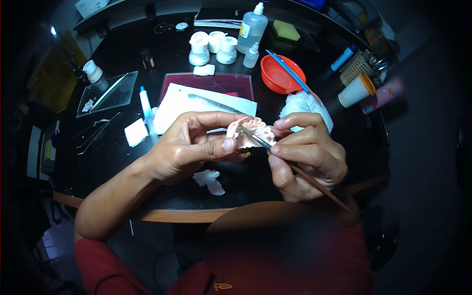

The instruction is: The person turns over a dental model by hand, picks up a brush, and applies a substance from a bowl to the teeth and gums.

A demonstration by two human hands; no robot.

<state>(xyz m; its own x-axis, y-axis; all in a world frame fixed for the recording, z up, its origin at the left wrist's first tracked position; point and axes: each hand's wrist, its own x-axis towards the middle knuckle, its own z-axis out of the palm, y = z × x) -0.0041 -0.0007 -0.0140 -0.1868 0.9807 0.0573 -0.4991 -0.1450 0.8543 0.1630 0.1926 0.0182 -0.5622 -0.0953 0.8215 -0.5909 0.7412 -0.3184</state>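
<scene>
A pinkish dental model (254, 129) with a row of teeth is pinched between the thumb and fingers of my left hand (194, 140). My right hand (309, 155) grips a thin brush (314, 183) with a brown handle, held like a pen. The brush tip touches the inner side of the model. Beneath the hands, a white paper sheet (177, 105) lies on a dark red tray (211, 81), with a metal spatula (211, 102) on the sheet.
White jars (199, 49), a clear bottle (252, 29) and a red bowl (281, 81) stand behind my hands. Crumpled tissue (210, 182) lies near the front edge. Tweezers (98, 132) and a glass plate (113, 101) are at left, an orange-lidded cup (355, 91) at right.
</scene>
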